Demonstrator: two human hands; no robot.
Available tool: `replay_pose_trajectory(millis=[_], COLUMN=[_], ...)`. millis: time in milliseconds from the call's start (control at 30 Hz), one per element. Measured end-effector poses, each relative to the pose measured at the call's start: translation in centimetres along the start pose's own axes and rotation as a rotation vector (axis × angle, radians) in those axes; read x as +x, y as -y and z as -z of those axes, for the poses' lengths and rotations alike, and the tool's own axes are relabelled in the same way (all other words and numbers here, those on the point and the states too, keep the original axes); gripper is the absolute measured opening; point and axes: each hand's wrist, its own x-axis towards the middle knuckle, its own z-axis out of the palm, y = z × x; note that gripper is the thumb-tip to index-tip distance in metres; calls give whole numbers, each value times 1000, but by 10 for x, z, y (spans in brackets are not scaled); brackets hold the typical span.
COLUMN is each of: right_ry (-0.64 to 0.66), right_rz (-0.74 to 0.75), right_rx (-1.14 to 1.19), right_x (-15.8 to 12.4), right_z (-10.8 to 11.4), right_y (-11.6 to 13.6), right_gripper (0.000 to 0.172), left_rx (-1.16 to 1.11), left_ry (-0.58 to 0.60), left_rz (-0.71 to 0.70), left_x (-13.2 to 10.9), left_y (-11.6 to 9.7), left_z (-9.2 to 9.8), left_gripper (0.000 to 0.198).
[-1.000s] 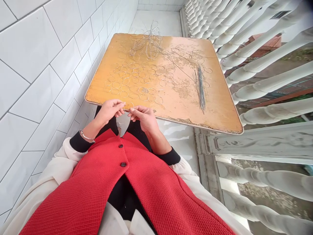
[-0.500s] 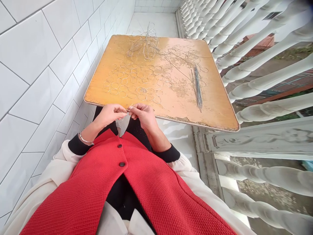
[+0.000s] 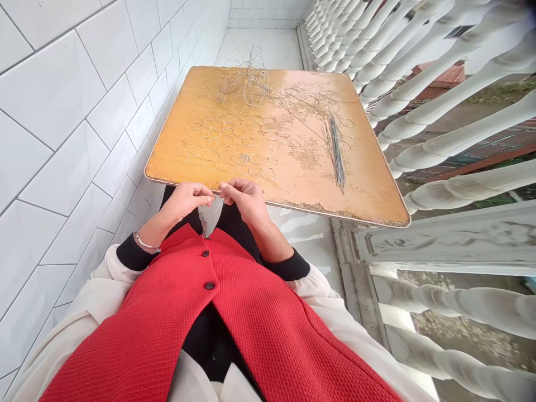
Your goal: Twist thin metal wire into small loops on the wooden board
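At the near edge of the table, my left hand [image 3: 186,202] and my right hand [image 3: 246,200] face each other with fingertips almost touching. Each pinches a thin piece of wire [image 3: 216,194] between thumb and forefinger; its full shape is too fine to make out. Just beyond my fingers, several wire rings [image 3: 226,166] lie spread over the left half of the worn table [image 3: 167,164]. A little heap of tiny metal bits [image 3: 244,158] sits among them.
A tangled bundle of wire [image 3: 253,84] stands at the table's far side. To the right lies a bunch of straight wires [image 3: 336,156]. A white tiled wall [image 3: 54,162] runs along the left, a white balustrade [image 3: 435,162] along the right.
My left hand has shifted slightly left, widening the small gap between my fingertips. The view has tilted a little, so the table sits slightly lower.
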Motion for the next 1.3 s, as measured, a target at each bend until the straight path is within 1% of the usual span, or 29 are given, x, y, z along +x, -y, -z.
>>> replay_pose_trajectory(millis=[100, 233, 433, 633, 733, 833, 933, 1033, 1100, 1200, 1300], right_ry=[40, 66, 85, 112, 135, 150, 142, 170, 174, 145, 106], right_rz=[-15, -64, -53, -75, -73, -71, -70, -86, -99, -117, -143], right_rx=[61, 86, 106, 98, 83, 82, 115, 161, 178, 201, 242], right_x=[2, 6, 10, 12, 13, 13, 10, 7, 5, 4, 2], right_z=[2, 2, 4, 6, 7, 9, 10, 9, 8, 8, 10], right_y=[2, 3, 2, 4, 6, 6, 5, 4, 3, 1, -5], right_gripper=[38, 42, 36, 36, 35, 34, 35, 36, 36, 37, 36], left_rx=[-5, 58, 117, 139, 72, -35, -143, -231, -279, -365, -441], left_ry=[17, -3, -23, -65, -47, -45, -40, -22, -42, -60, -40], left_rz=[6, -15, -22, -8, -14, -17, 5, 20, 26, 44, 51], left_x=[-1, -3, -8, -9, -7, -4, -3, -3, -2, -1, 0], left_y=[2, 3, 2, 5, 9, 14, 17, 17, 18, 20, 23], left_z=[0, -4, -8, -10, -11, -12, -13, -16, -17, -17, -16], left_gripper=[9, 10, 10, 9, 15, 12, 13, 19, 19, 14, 15])
